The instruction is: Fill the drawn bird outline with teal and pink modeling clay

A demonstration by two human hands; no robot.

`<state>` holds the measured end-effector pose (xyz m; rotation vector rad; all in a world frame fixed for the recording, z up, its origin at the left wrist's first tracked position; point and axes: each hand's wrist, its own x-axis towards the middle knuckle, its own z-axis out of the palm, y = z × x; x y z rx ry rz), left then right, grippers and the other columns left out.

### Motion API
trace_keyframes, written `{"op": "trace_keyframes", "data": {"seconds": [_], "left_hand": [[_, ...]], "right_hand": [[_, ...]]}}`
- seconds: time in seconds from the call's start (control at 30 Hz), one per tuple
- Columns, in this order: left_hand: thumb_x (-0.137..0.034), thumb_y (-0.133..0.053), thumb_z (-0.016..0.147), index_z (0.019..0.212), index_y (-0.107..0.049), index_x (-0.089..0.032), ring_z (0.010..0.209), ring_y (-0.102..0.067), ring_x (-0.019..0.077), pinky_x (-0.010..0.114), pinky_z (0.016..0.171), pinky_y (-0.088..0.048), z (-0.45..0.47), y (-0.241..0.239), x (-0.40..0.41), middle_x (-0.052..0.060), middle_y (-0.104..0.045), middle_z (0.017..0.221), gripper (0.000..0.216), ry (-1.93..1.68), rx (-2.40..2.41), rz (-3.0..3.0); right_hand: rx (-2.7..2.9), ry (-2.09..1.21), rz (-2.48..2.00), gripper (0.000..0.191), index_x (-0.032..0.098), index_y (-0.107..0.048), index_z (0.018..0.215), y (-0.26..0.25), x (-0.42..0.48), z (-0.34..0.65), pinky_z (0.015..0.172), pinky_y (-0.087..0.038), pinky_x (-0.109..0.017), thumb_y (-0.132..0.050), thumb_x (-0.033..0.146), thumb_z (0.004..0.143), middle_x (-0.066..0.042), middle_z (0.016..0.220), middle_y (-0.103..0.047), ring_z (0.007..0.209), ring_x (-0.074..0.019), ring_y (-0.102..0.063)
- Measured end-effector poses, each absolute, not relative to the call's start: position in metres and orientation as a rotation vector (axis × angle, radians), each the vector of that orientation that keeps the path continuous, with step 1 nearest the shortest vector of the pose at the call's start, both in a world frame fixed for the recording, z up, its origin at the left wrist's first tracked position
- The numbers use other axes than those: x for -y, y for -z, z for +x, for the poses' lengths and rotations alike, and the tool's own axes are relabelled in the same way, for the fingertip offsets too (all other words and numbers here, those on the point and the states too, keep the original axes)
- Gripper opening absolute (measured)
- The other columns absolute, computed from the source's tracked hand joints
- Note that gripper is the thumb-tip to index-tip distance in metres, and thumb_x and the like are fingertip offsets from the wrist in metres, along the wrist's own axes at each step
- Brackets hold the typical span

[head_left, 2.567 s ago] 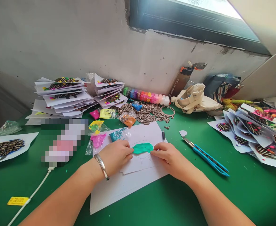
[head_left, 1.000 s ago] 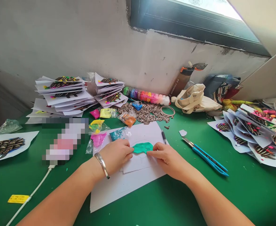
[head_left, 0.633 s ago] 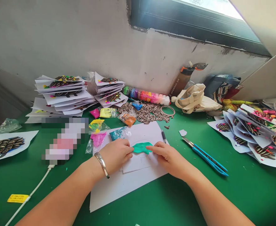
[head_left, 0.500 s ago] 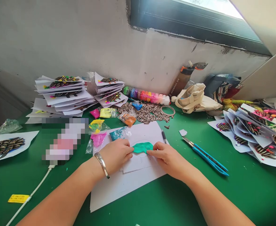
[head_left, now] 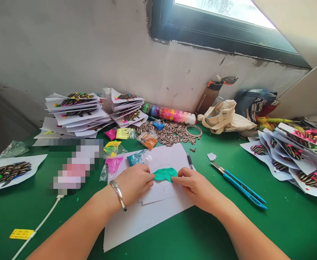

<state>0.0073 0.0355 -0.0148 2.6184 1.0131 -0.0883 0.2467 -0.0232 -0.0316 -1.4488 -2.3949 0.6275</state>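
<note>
A flat piece of teal-green modelling clay (head_left: 163,174) lies over a pencil outline on a white sheet of paper (head_left: 158,199). My left hand (head_left: 133,180), with a silver bangle at the wrist, has its fingers closed at the clay's left edge. At the opposite edge, my right hand (head_left: 194,184) is curled, with thumb and index finger on the clay. Both fingertips touch it, and their undersides are hidden. Beyond my left hand sits a plastic bag of teal clay (head_left: 136,157). A black pen (head_left: 190,161) rests on the paper behind my right hand.
A blue craft knife (head_left: 241,186) lies to the right. Sunflower seeds (head_left: 170,133) are heaped at the back, near a tube of coloured clays (head_left: 171,114). Stacks of seed pictures stand at left (head_left: 77,117) and right (head_left: 288,155). A white cable (head_left: 44,220) crosses the front left.
The view has tilted slightly upward, so everything sits a little lower. Both hands stay at the clay's edges, and the clay's outline looks nearly the same.
</note>
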Motion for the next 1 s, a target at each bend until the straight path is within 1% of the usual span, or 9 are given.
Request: {"op": "trace_keyframes", "data": {"seconds": [0.13,0.33,0.4,0.5,0.57,0.67,0.77,0.87,1.0], "left_hand": [[-0.022,-0.045,0.091,0.088,-0.066,-0.019,0.088,-0.057,0.0217,0.032,0.075,-0.045,0.006,0.015,-0.035,0.006,-0.061,0.093,0.021,0.082,-1.024,2.615],[-0.022,-0.046,0.091,0.087,-0.066,-0.019,0.088,-0.057,0.0217,0.032,0.073,-0.045,0.006,0.014,-0.034,0.005,-0.061,0.093,0.021,0.079,-1.031,2.615],[-0.022,-0.045,0.091,0.086,-0.066,-0.019,0.086,-0.057,0.0213,0.031,0.071,-0.044,0.006,0.014,-0.034,0.005,-0.061,0.092,0.022,0.079,-1.025,2.615],[-0.021,-0.046,0.091,0.087,-0.066,-0.019,0.085,-0.057,0.0207,0.030,0.069,-0.044,0.005,0.015,-0.035,0.005,-0.061,0.091,0.021,0.072,-1.017,2.609],[-0.022,-0.046,0.091,0.087,-0.066,-0.019,0.084,-0.057,0.0206,0.030,0.068,-0.043,0.005,0.016,-0.035,0.004,-0.060,0.090,0.021,0.066,-1.015,2.611],[-0.022,-0.046,0.091,0.086,-0.066,-0.019,0.084,-0.057,0.0206,0.030,0.068,-0.043,0.006,0.016,-0.036,0.005,-0.060,0.090,0.021,0.062,-1.018,2.618],[-0.022,-0.045,0.091,0.086,-0.066,-0.019,0.085,-0.057,0.0205,0.030,0.068,-0.043,0.006,0.016,-0.036,0.005,-0.060,0.091,0.021,0.063,-1.022,2.618],[-0.022,-0.045,0.091,0.086,-0.066,-0.019,0.084,-0.056,0.0200,0.029,0.069,-0.043,0.005,0.016,-0.035,0.005,-0.060,0.091,0.021,0.063,-1.017,2.615],[-0.022,-0.045,0.090,0.085,-0.066,-0.019,0.083,-0.057,0.0193,0.029,0.069,-0.044,0.005,0.017,-0.036,0.005,-0.060,0.089,0.022,0.043,-1.011,2.621]], "right_hand": [[2.448,-0.588,-1.440,0.043,0.026,-0.067,0.107,0.028,0.023,0.247,0.069,-0.041,-0.025,-0.041,0.001,0.083,-0.006,0.095,-0.056,0.081,-0.0153,-0.054],[2.437,-0.677,-1.428,0.045,0.027,-0.068,0.105,0.026,0.023,0.252,0.074,-0.043,-0.027,-0.040,0.000,0.082,-0.005,0.100,-0.057,0.087,-0.0161,-0.055],[2.365,-0.742,-1.436,0.045,0.028,-0.066,0.110,0.028,0.022,0.254,0.076,-0.044,-0.027,-0.040,0.001,0.083,-0.005,0.102,-0.058,0.088,-0.0157,-0.056],[2.256,-0.801,-1.439,0.049,0.027,-0.059,0.121,0.031,0.021,0.253,0.077,-0.045,-0.026,-0.040,0.002,0.084,-0.005,0.104,-0.059,0.089,-0.0150,-0.057],[2.274,-0.775,-1.431,0.049,0.028,-0.058,0.123,0.032,0.022,0.251,0.075,-0.045,-0.026,-0.040,0.002,0.084,-0.005,0.101,-0.058,0.086,-0.0150,-0.057],[2.372,-0.661,-1.397,0.044,0.027,-0.063,0.114,0.030,0.023,0.248,0.069,-0.044,-0.026,-0.042,0.003,0.084,-0.006,0.094,-0.056,0.080,-0.0152,-0.055],[2.418,-0.602,-1.380,0.040,0.026,-0.066,0.108,0.029,0.024,0.247,0.067,-0.043,-0.026,-0.042,0.003,0.084,-0.006,0.092,-0.055,0.078,-0.0150,-0.054],[2.400,-0.603,-1.398,0.043,0.026,-0.063,0.113,0.033,0.024,0.246,0.067,-0.043,-0.026,-0.041,0.003,0.084,-0.005,0.092,-0.054,0.077,-0.0147,-0.052],[2.399,-0.428,-1.411,0.048,0.024,-0.058,0.122,0.043,0.023,0.240,0.067,-0.042,-0.028,-0.042,0.002,0.083,-0.006,0.088,-0.052,0.077,-0.0167,-0.049]]}}
